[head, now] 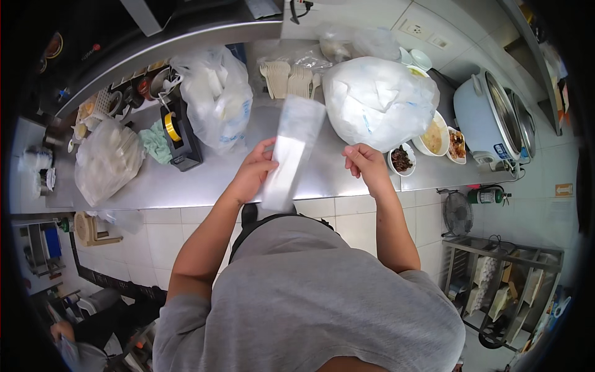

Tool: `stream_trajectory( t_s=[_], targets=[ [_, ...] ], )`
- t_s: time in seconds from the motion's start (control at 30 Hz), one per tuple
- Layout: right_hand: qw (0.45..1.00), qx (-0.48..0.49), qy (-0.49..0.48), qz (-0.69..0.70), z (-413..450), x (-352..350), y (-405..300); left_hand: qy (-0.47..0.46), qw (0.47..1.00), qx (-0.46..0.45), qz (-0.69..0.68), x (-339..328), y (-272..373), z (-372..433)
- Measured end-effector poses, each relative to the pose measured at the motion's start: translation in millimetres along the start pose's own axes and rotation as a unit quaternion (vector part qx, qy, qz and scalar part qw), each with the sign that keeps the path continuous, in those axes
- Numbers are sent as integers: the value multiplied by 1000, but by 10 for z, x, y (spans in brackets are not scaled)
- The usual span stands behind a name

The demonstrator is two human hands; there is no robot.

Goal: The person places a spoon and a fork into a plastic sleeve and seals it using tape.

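My left hand (254,168) holds a long, narrow clear plastic bag (304,118) with a folded white paper napkin (289,153) inside it. The bag slants over the front edge of the steel counter (339,179) and looks slightly blurred. My right hand (369,165) hovers apart from it with curled fingers, and nothing shows in its grasp. Just beyond that hand rests a large plastic bag stuffed with white contents (376,100). Rows of pale disposable forks (297,81) lie at the back, past the upper end of the narrow bag.
Left are a plastic bag (216,97), a tape dispenser (188,156), a green cloth (155,142) and another bulky bag (109,158). Right stand bowls of dark food (402,159), soup (433,135) and reddish food (456,145), beside a rice cooker (483,111). Another person's hand (62,331) shows lower left.
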State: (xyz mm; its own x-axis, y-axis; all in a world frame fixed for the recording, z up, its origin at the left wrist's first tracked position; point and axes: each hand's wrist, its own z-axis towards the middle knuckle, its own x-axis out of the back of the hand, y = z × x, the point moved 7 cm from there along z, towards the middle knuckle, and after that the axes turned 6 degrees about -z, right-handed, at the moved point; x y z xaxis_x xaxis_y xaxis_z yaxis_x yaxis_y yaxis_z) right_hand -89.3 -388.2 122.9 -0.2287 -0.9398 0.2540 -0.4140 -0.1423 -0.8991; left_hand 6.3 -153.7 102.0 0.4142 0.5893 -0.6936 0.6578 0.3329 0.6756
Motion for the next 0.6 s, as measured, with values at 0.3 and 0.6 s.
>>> stream_trajectory(
  t_s=[0.3,0.6],
  targets=[
    [918,115,-201,321,-67,-770,-632,13,993,8,120,-293,-198,-346],
    [776,590,-79,-208,-1148,-1843,-1439,-6,931,140,-336,-27,50,-1178]
  ],
)
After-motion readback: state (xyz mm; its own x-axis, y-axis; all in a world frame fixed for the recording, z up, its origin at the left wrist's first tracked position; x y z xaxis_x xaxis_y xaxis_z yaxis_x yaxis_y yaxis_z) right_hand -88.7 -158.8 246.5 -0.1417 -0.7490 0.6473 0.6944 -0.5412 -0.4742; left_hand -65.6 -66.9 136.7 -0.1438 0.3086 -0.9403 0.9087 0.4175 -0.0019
